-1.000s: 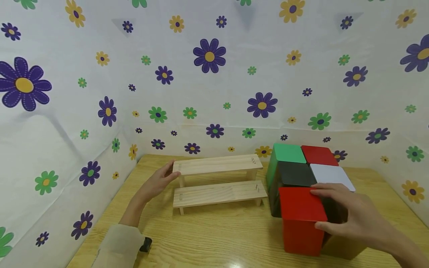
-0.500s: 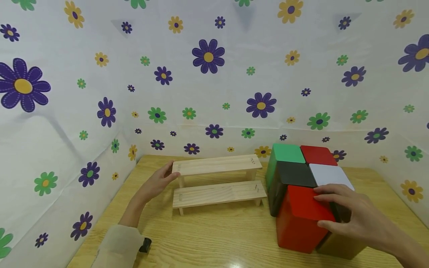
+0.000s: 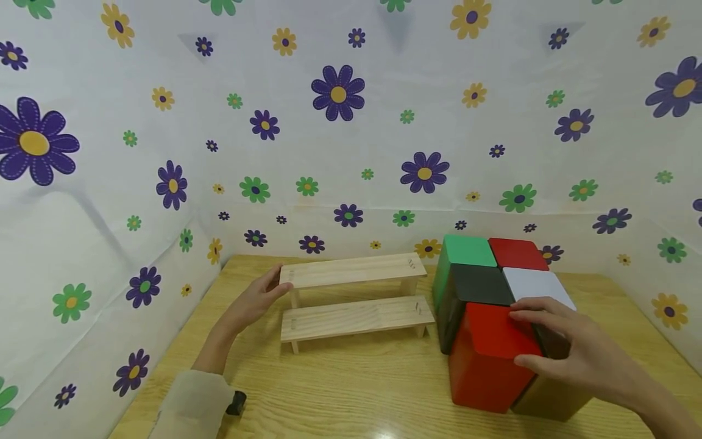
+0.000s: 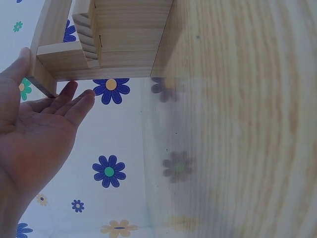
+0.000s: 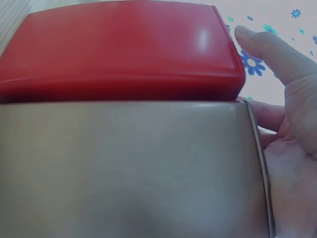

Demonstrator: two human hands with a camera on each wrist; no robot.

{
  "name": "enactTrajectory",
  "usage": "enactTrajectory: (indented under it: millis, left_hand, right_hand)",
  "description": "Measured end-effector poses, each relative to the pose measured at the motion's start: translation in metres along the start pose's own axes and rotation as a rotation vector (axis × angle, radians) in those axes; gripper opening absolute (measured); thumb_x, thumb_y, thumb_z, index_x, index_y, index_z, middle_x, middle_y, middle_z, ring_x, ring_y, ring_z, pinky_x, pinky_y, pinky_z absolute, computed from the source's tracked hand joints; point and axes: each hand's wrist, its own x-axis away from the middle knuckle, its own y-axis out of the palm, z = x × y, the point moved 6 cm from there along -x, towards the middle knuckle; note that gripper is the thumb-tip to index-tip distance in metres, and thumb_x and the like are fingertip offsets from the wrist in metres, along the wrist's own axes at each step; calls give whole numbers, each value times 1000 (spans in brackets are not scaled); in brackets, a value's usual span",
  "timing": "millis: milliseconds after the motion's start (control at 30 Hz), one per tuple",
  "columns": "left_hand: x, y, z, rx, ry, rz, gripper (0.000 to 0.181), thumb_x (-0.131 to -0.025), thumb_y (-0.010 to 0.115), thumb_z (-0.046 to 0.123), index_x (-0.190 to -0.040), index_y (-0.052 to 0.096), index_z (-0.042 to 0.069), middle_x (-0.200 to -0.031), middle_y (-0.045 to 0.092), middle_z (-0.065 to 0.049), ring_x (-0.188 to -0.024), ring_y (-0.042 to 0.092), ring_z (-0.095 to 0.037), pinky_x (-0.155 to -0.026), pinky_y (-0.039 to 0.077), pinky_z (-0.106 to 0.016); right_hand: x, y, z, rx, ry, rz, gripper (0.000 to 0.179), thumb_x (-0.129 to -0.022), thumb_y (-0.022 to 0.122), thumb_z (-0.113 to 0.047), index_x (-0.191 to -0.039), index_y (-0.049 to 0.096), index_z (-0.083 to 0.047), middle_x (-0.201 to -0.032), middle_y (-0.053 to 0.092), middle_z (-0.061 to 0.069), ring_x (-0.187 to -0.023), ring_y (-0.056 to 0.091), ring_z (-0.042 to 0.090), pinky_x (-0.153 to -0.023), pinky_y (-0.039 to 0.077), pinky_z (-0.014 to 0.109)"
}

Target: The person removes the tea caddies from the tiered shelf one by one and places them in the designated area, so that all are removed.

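At the left end of a two-tier wooden stand point(image 3: 356, 271), my left hand point(image 3: 255, 303) holds the end of the upper board between thumb and fingers. The left wrist view shows the stand's end point(image 4: 69, 59) with the thumb on one side and fingers on the other. On the right, my right hand point(image 3: 570, 347) rests its fingertips over the top edge of a bright red box point(image 3: 488, 366), the thumb spread apart from them. A gold-brown box point(image 3: 554, 399) stands beside the red one under this hand; its side fills much of the right wrist view.
Behind the red box stand a black box point(image 3: 479, 283), a green box point(image 3: 466, 250), a dark red box point(image 3: 518, 253) and a white box point(image 3: 540, 285), packed close together. A flower-patterned cloth point(image 3: 307, 146) encloses the wooden table point(image 3: 329, 384) at the back and sides.
Under my right hand the red box has turned and shifted slightly, so its left side now shows and it sits against the black box. My left hand has stayed on the stand.
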Motion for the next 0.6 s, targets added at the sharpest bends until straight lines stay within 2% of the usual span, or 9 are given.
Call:
enactTrajectory:
  millis: [100,167,233,300,400,500,600]
  left_hand:
    - [0,1,-1,0,-4,-4,84,-109,51,42,-164,5,-2,-167,19,-26,-154,21,-40,-122,24,-53]
    - [1,2,0,-7,-1,-6,85,-109,51,43,-164,4,-3,-167,19,-26,-153,21,-41,-122,24,-53]
    - [1,2,1,-9,3,-6,85,-109,51,43,-164,4,-3,-167,19,-26,-154,20,-41,-122,24,-53]
    - [1,1,2,-11,6,-1,83,-110,51,41,-164,5,-3,-167,19,-26,-153,21,-41,-122,24,-53]
    - [1,0,2,-5,0,3,80,-110,51,37,-164,5,-2,-167,20,-26,-154,20,-41,-122,23,-53]
    - [2,-1,2,-6,-3,3,79,-111,50,36,-164,5,-3,-167,20,-26,-154,20,-42,-122,23,-54]
    - [3,-1,1,-5,-6,6,80,-111,51,36,-164,5,-3,-166,22,-26,-153,22,-42,-121,24,-54]
  right_hand:
    - [4,-5,4,17,44,13,61,-74,95,-17,-129,71,-20,-130,59,0,-117,44,-6,-89,42,4]
    - [7,-9,7,47,86,12,61,-74,95,-19,-130,70,-16,-131,59,4,-117,46,5,-85,44,5]
    - [11,-11,11,87,139,-25,63,-77,94,-24,-132,68,-11,-134,58,11,-122,48,19,-85,56,19]
    - [14,-11,16,106,199,-73,63,-80,91,-28,-134,67,-6,-135,57,18,-120,49,34,-87,61,39]
    - [17,-8,22,127,260,-134,64,-84,88,-32,-134,65,-1,-136,55,27,-120,48,50,-85,53,68]
    - [17,-7,24,129,286,-153,64,-85,87,-32,-135,64,1,-135,54,32,-120,47,54,-85,51,73]
    - [15,-6,24,120,289,-166,64,-86,85,-34,-137,63,-1,-137,55,30,-122,48,54,-86,50,74]
